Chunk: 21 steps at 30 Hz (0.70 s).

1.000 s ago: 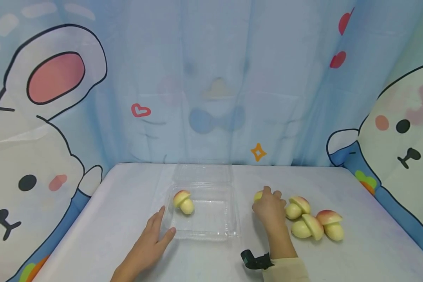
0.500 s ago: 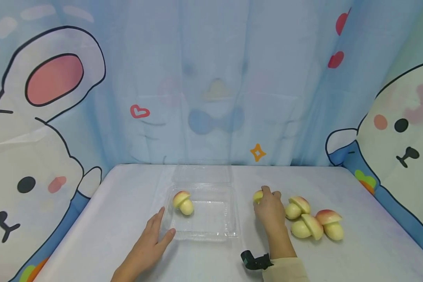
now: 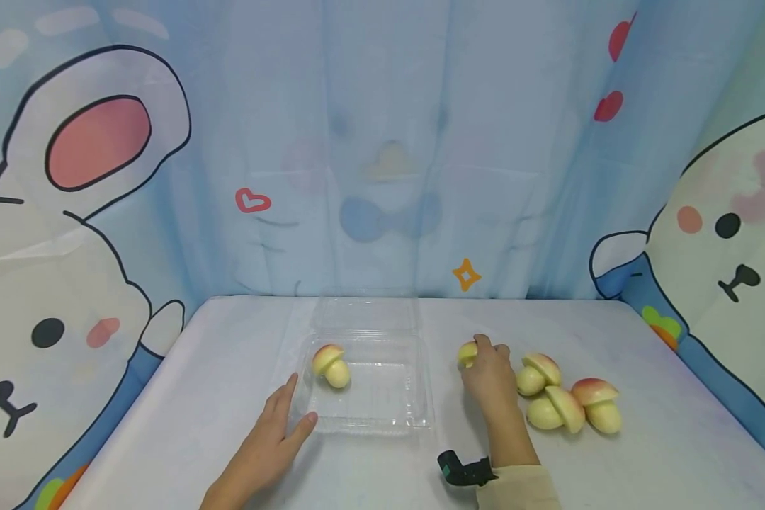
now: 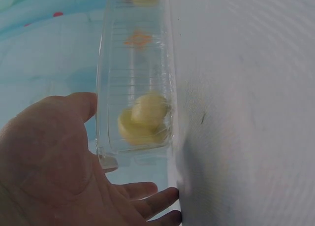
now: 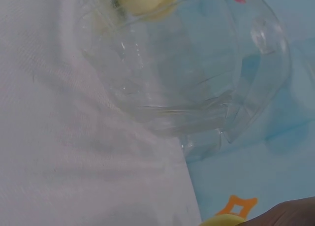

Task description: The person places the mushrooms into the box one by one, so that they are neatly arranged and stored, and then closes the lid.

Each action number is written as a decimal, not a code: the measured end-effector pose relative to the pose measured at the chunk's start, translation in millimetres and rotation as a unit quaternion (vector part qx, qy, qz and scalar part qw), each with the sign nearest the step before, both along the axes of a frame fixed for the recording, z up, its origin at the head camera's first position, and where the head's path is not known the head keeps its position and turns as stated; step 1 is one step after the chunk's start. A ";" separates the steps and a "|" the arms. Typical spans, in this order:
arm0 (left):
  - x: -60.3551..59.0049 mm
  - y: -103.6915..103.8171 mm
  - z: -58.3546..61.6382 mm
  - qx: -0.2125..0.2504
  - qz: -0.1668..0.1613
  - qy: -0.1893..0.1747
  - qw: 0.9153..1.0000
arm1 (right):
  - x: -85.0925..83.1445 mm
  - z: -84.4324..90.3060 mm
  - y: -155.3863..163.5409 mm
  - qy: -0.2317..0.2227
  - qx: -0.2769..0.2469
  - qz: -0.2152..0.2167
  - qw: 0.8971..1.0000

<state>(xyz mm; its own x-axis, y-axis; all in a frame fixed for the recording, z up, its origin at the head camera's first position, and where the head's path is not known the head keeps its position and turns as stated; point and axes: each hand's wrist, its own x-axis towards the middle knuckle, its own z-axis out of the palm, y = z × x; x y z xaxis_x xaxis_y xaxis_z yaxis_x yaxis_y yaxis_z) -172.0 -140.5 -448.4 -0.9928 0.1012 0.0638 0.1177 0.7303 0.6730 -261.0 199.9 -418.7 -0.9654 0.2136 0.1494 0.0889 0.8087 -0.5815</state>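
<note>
A clear plastic container [image 3: 414,407] lies open mid-table with one mushroom-shaped yellow and pink piece [image 3: 330,365] in its far left corner. My left hand [image 3: 291,409] rests flat on the table, its straight fingers and thumb against the container's front left corner. In the left wrist view the palm [image 4: 49,172] lies beside the container wall [image 4: 133,63], with the piece [image 4: 142,120] seen through it. My right hand [image 3: 481,354] grips a second mushroom piece [image 3: 467,352] just right of the container. The right wrist view shows that piece's top [image 5: 221,220] at the bottom edge.
Three more mushroom pieces [image 3: 535,375] [image 3: 554,411] [image 3: 598,404] lie clustered on the white table [image 3: 185,397] right of my right hand. The container's lid [image 3: 366,315] lies open at the back. A cartoon-printed blue curtain [image 3: 382,142] closes off the far and side edges.
The right hand and the piece it holds have shifted very slightly away from me. The left hand and the container have not moved.
</note>
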 end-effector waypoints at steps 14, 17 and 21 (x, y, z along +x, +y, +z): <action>-1.4 -0.1 -2.2 0.003 -0.003 0.002 1.000 | 1.4 13.7 -2.1 0.031 -0.009 0.011 0.999; -1.4 -0.1 -2.8 0.004 -0.001 -0.003 1.000 | 2.3 18.6 -5.6 0.030 -0.012 0.011 0.999; -1.0 -0.6 -2.0 0.007 0.000 -0.004 1.000 | 3.0 23.5 -9.9 0.032 -0.014 0.014 0.999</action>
<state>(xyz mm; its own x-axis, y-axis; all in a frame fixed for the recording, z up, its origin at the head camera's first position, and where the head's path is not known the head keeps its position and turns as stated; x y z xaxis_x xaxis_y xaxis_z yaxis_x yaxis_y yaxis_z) -173.1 -141.1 -450.3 -0.9932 0.1009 0.0577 0.1129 0.7210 0.6837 -257.9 190.0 -395.2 -0.9599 0.1909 0.2051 0.0278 0.7934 -0.6081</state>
